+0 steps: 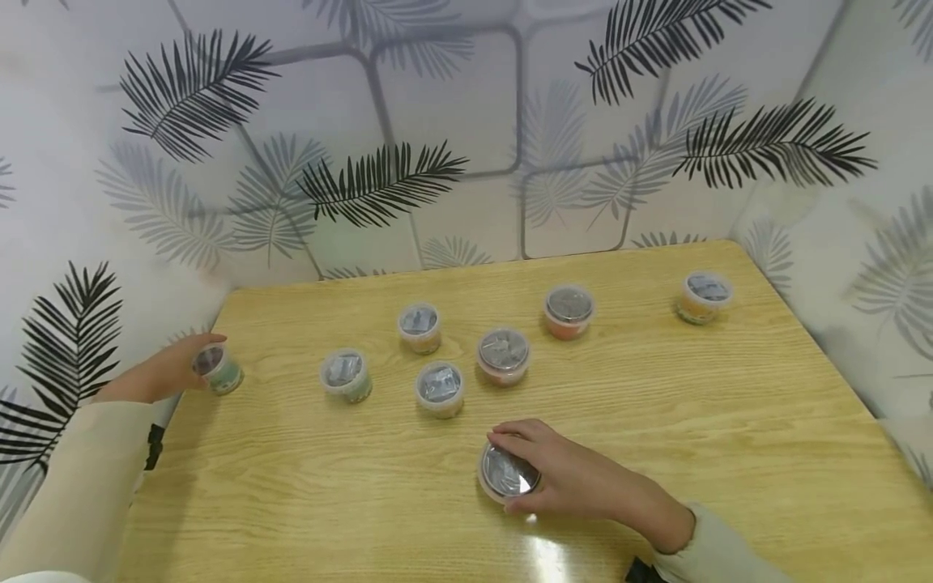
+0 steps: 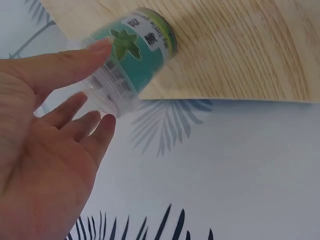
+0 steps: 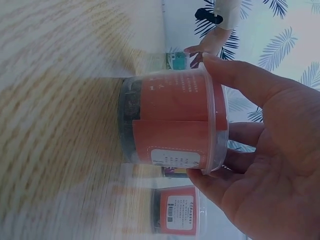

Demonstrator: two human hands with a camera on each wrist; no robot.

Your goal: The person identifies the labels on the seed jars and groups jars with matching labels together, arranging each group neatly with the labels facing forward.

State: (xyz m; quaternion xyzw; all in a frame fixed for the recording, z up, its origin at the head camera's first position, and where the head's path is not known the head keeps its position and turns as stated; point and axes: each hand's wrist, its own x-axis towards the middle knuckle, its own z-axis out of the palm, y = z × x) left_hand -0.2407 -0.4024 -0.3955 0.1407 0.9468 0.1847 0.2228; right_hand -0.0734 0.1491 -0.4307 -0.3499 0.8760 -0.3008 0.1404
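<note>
At the table's left edge in the head view, my left hand [image 1: 173, 366] grips a small clear tub with a teal label [image 1: 226, 377] by its lid end. The left wrist view shows the thumb on one side of that tub and the fingertips on the other, with a green leaf printed on the label. Near the front middle, my right hand [image 1: 572, 474] holds a wider tub with a red label [image 3: 175, 120] round its lid rim. Its base is at the wooden surface in the right wrist view, and its dark lid top [image 1: 508, 474] faces up.
Several lidded tubs stand on the wooden table [image 1: 328, 486]: a green-labelled one [image 1: 346, 375], two small ones [image 1: 419, 327] [image 1: 440, 390] in the middle, two wider ones [image 1: 503, 356] [image 1: 569, 311] behind, and one [image 1: 704, 297] at far right. A leaf-patterned curtain [image 1: 452, 121] hangs behind.
</note>
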